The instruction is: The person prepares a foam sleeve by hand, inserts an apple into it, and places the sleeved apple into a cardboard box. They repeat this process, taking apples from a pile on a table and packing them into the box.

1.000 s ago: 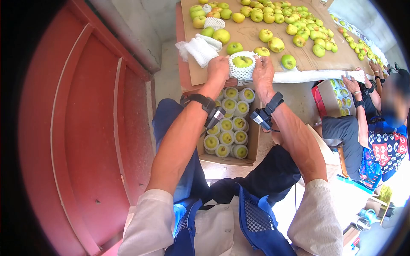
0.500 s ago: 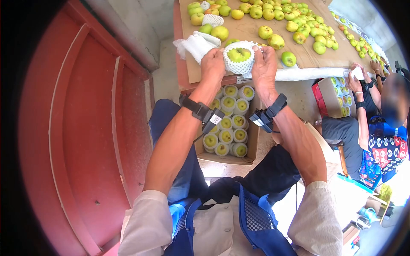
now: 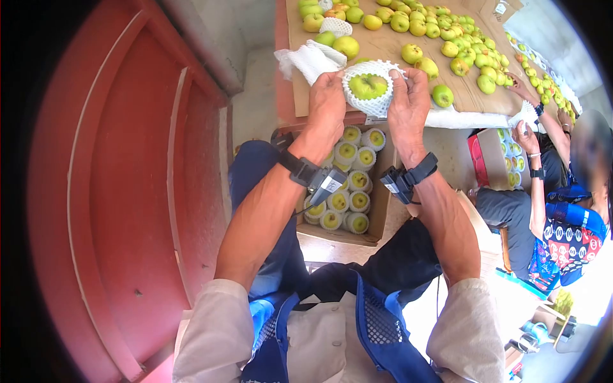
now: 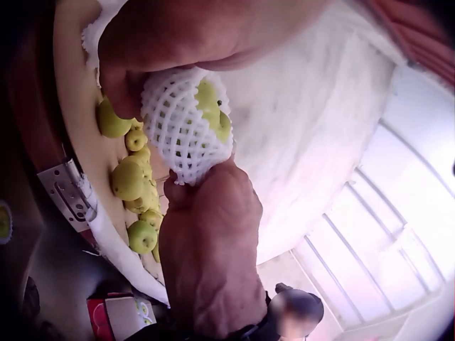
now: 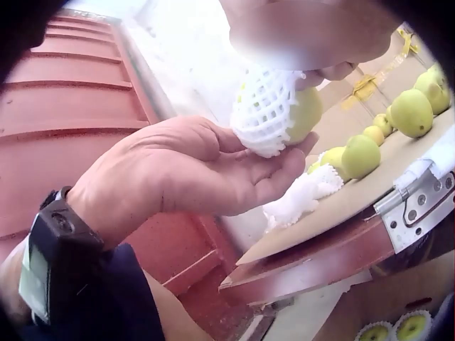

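Observation:
A green apple point(image 3: 368, 87) sits inside a white foam net sleeve point(image 4: 174, 135), its stem end showing through the sleeve's open side. My left hand point(image 3: 327, 102) grips the sleeved apple from the left, its fingers curved under it in the right wrist view. On the other side, my right hand point(image 3: 408, 105) pinches the net's edge between thumb and fingers. Both hands hold the apple up by the front edge of the cardboard-covered table point(image 3: 377, 38). A pile of white foam nets point(image 3: 313, 59) lies just beyond my left hand.
Many loose apples point(image 3: 472, 48) are spread over the table. Below its edge stands a cardboard box point(image 3: 380, 220) with rows of sleeved apples. A red door point(image 3: 128, 191) is at the left. Another person point(image 3: 575, 210) sits at the right beside a second box point(image 3: 488, 153).
My hands still hold the sleeved apple, and the net's rim now spreads wider around it. The head view has shifted. At the right, the other person's hand has reached to the loose apples.

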Demonstrator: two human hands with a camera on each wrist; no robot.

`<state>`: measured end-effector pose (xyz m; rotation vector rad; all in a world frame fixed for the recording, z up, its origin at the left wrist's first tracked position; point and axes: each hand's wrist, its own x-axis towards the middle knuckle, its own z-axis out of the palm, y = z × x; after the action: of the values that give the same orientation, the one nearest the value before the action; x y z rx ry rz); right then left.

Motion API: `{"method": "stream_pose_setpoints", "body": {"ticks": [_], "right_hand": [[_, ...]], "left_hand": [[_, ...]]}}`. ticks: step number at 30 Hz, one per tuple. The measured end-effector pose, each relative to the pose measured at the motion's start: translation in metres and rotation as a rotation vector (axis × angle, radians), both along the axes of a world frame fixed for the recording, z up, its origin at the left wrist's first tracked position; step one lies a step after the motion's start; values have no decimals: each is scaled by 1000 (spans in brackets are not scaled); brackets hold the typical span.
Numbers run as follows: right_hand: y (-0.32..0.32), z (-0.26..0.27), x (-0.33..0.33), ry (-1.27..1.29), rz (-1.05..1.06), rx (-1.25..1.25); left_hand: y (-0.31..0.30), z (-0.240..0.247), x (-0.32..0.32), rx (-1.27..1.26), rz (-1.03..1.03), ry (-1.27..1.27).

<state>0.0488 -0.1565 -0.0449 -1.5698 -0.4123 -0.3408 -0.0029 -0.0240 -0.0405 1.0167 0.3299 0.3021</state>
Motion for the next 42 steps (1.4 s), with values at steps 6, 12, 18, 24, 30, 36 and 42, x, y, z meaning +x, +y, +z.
{"method": "stream_pose_setpoints", "body": {"ticks": [6,12,18,24,30,36,42], "right_hand": [[9,7,-10,63,52,146],[14,6,-4,84,36,234],[15,14,-8,134,27,288],[15,12,-2,168,2,295],[12,7,-2,354,139,529],[11,2,3,390,167,552],[8,5,17,311,81,471]], "left_hand": [[0,-13,7,-113,43,-51],[0,-17,7,-174,40,-41],[-6,-19,6,-221,67,-120],[-6,-8,-3,-256,1,-106],[-9,-4,-5,-293,-18,-111],[-10,-1,-2,-377,-30,-143],[-19,11,-6,-413,-17,-138]]}}
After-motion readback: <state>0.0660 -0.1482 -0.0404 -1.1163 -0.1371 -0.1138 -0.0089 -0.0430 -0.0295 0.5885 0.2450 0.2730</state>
